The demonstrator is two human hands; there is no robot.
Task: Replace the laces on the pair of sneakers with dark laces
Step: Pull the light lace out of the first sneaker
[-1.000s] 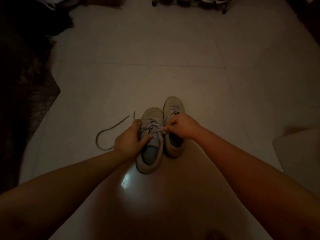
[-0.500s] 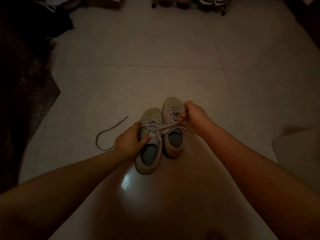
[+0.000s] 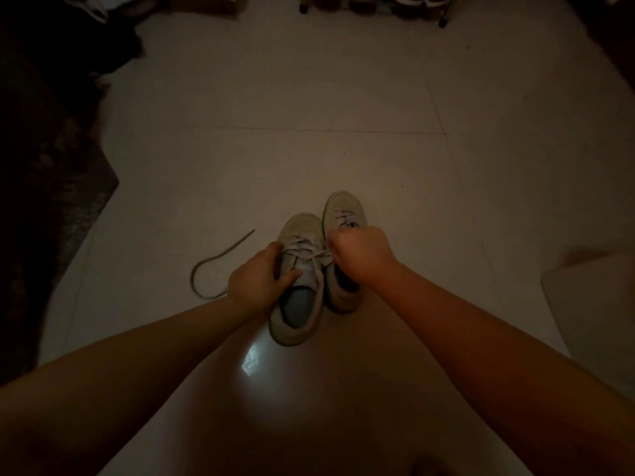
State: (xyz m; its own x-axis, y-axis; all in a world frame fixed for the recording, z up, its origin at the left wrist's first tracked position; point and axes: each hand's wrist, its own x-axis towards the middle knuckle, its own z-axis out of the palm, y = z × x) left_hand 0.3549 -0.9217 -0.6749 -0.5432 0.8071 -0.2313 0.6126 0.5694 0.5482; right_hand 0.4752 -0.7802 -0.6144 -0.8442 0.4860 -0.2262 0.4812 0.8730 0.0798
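A pale tiled floor [image 3: 309, 97] fills the view; a dark rug [image 3: 51, 173] lies along the left edge, a shoe rack [image 3: 371, 1] stands at the top

Open tiled floor on most sides of the shoes, with some clutter at the edges.

The pale floor [image 3: 309, 97] beyond the toes of the two sneakers [image 3: 319, 266] lies open up to the far wall, where the legs of a rack [image 3: 371, 3] and some dark things in the far left corner stand. To the left of the sneakers a loose lace [image 3: 213, 266] lies curved on the tiles, near the left hand [image 3: 257, 280]. Further left a dark rug [image 3: 51, 201] covers the floor. To the right the tiles are free until a pale flat object [image 3: 591, 304] at the edge. The right hand [image 3: 360, 252] is over the right shoe.
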